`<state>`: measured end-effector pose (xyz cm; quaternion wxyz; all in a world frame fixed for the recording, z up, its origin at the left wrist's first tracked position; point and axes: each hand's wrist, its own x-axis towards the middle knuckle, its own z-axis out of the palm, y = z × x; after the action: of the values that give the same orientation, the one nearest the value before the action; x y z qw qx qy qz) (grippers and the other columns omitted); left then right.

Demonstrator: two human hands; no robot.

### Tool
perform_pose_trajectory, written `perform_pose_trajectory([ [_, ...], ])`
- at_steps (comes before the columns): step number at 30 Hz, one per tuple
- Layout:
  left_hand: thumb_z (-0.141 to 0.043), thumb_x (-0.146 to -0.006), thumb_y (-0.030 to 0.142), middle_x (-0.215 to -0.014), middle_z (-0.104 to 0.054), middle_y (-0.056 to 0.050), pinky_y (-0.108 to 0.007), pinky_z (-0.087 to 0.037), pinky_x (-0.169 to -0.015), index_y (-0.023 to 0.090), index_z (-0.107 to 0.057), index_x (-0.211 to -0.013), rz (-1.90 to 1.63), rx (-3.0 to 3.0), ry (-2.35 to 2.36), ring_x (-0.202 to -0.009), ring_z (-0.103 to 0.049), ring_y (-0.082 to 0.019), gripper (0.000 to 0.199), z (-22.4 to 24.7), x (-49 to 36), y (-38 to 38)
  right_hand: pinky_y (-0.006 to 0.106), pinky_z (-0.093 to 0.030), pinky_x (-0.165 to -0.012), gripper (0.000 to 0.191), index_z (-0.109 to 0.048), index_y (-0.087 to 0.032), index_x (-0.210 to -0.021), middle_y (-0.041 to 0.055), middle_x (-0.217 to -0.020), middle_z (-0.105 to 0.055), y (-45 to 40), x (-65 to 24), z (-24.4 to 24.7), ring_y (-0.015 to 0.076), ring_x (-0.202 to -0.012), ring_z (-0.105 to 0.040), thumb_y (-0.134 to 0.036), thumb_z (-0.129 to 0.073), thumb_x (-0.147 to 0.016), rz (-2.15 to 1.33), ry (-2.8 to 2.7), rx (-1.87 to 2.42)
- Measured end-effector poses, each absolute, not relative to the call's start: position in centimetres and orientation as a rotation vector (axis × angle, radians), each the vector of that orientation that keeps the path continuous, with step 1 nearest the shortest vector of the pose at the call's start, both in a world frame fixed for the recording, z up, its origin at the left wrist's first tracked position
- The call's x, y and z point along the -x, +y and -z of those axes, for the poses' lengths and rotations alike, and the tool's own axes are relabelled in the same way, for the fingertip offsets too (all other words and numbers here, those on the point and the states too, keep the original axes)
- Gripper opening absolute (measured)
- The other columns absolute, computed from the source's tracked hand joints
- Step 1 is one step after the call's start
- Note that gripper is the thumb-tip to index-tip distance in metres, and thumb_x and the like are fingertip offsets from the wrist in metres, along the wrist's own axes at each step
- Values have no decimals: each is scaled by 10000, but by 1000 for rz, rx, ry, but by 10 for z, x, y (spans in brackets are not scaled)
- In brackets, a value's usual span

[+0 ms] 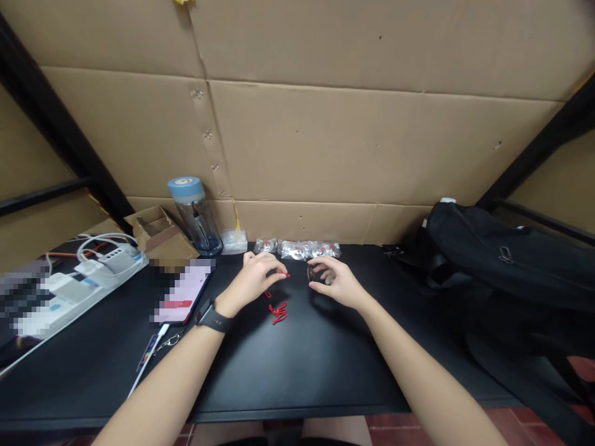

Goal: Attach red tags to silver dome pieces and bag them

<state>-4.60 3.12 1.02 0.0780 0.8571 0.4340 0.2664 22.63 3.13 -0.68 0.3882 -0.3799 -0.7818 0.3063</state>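
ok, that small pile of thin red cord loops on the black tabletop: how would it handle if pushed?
The thin red cord loops are probably floppy: they lie bent in curves. They likely weigh little, being only slim strands. Pushed, they'd likely drag or tangle together rather than roll, since they overlap in a loose pile.

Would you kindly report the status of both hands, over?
Left hand pinching red cord. Right hand holding small dark object. Loose red loops on table, nearer wearer. Clear bags beyond both hands.
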Motion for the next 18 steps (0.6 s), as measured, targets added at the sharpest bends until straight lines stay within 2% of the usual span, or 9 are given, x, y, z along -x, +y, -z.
perform_pose_trajectory([
  [7,-476,-1033,396,-1172,-679,-19,-365,-314,-906,260,-656,-996,-1032,-2440,1399,-1146,-570,-206,228,-11,21,15,367,-568,-878,519,-601,-283,-1207,80,-1274,-633,22,-206,12,242,-1115,-663,-321,-839,-747,-1111,-1673,747],
  [12,-502,-1019,368,-1278,-608,-51,-405,-331,-989,273,-675,-1023,-1114,-2455,1413,-1247,-484,-237,198,-5,8,8,383,-559,-923,545,-593,-288,-1197,75,-1282,-620,16,-200,9,242,-1120,-662,-322,-867,-727,-1189,-1625,692],
  [18,-542,-999,343,-1303,-591,-70,-443,-340,-989,281,-703,-1007,-1178,-2545,1488,-1264,-444,-274,173,1,3,4,392,-550,-947,543,-587,-285,-1190,67,-1248,-631,13,-197,8,237,-1107,-664,-286,-872,-728,-1211,-1595,668],
])
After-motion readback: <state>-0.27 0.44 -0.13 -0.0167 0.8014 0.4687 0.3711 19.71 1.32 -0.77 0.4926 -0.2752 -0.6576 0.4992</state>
